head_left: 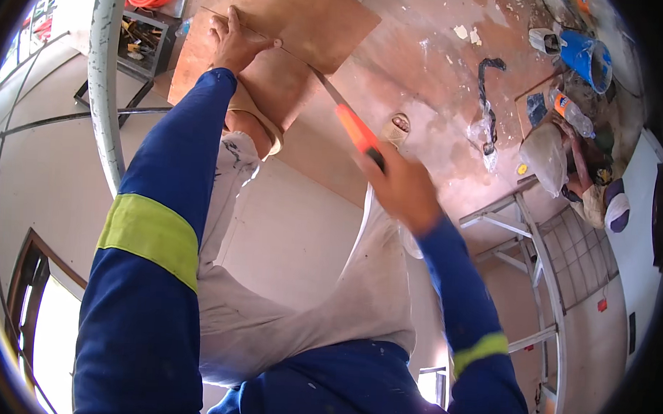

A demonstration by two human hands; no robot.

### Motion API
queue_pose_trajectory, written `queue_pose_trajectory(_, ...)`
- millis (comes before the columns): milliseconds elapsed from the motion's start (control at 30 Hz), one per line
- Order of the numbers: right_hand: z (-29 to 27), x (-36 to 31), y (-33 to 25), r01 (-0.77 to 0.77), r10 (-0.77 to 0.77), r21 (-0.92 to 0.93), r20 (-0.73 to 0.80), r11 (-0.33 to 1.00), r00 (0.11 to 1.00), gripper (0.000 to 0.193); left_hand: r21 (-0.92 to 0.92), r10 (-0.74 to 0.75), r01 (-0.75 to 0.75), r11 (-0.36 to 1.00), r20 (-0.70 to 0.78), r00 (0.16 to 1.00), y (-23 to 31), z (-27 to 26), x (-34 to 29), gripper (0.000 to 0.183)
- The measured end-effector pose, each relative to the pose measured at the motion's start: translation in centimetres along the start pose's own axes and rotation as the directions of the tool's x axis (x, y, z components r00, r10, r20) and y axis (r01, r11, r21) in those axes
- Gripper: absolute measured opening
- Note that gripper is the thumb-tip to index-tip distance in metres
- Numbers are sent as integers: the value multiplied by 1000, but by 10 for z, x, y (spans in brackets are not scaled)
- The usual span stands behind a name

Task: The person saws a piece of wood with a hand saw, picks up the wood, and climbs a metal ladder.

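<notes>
Head view, board [321, 25] beneath left hand [236, 44], saw [350, 120] in right hand [400, 184]

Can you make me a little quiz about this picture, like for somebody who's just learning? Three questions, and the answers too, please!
1. Which hand holds the saw?
2. True or false: the left hand rests on the board.
3. What colour is the bucket at the upper right of the picture?
A) Red
B) Blue
C) Green

Key:
1. The right hand.
2. True.
3. B.
</notes>
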State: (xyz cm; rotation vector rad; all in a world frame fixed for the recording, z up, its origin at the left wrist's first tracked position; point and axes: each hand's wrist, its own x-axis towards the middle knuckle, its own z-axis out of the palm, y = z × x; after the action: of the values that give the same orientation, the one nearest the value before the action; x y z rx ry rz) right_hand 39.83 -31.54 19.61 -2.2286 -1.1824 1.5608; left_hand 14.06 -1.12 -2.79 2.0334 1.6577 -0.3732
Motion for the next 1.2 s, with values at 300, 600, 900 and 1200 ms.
queue_pose_trajectory(300,-7,15,7,35,-34,55,-22,998,999,44,-52,13,-11,999,46,999,24,-10,-4,160)
queue_pose_trajectory(600,-75,-127,10,12,-17,110,49,994,999,42,-11,12,-11,1000,29,1000,11,-10,3,159)
queue_pose_trajectory(900,49,108,-23,47,-49,-27,-71,999,996,47,-36,-9,10,999,37,999,24,1,5,158)
queue_pose_trajectory(1200,34,85,-27,83,-82,8,-88,996,993,46,-8,-24,24,1000,26,999,20,32,-19,158)
